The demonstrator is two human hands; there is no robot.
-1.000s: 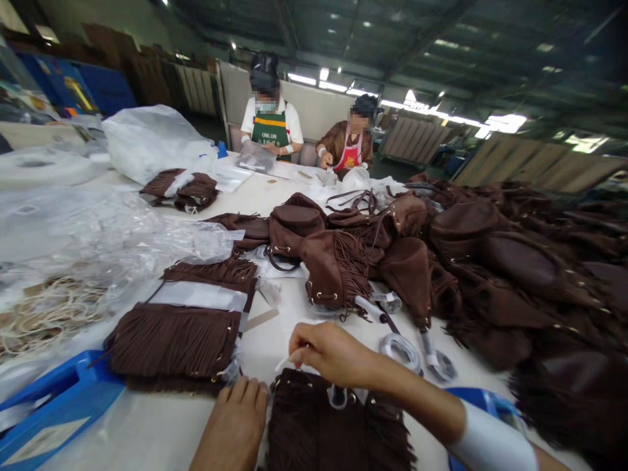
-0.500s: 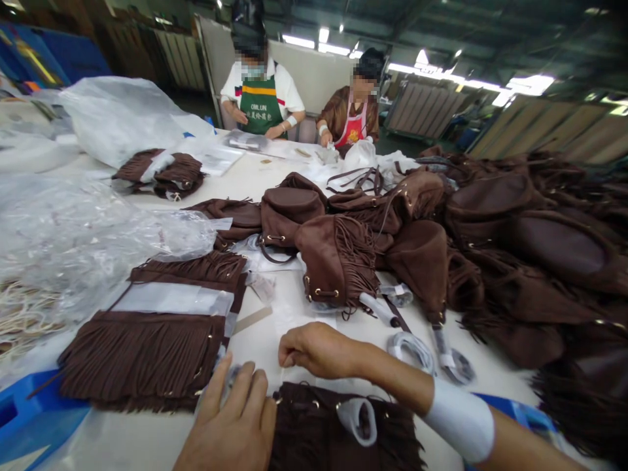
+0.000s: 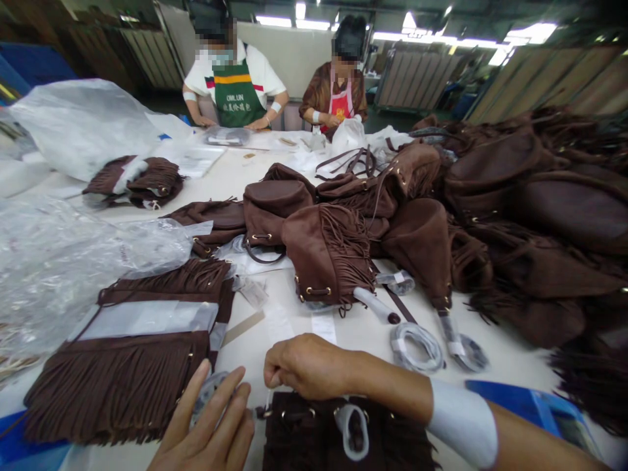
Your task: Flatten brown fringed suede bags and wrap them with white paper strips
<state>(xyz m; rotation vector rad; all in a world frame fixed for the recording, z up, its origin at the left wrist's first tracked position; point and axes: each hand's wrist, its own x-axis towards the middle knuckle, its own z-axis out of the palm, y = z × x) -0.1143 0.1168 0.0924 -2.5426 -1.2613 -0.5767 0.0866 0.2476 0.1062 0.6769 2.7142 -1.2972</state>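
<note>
My right hand [image 3: 307,366] is closed in a pinch just above the near dark brown fringed bag [image 3: 314,445]. A thin pale strand runs down from its fingertips toward the bag's top edge. A loop of pale wrapping [image 3: 354,432] stands on that bag around a dark strap or cord. My left hand [image 3: 210,422] is open, its fingers spread, left of the bag. Partly hidden behind those fingers is a plastic-wrapped coil [image 3: 209,396]. Farther left lies a flat brown fringed bag [image 3: 118,379] with a pale band of wrapping [image 3: 152,318] across it.
Brown bags [image 3: 326,255] are heaped across the middle and right of the white table [image 3: 294,320]. Wrapped coiled straps [image 3: 417,347] lie at right, above a blue bin [image 3: 530,409]. Clear plastic bags [image 3: 88,255] cover the left. Two people [image 3: 235,91] work across the table.
The view has shifted, so the table items sit farther left. My left hand has its fingers lifted and spread more; my right keeps its pinch. The left co-worker's hands have lowered to the table.
</note>
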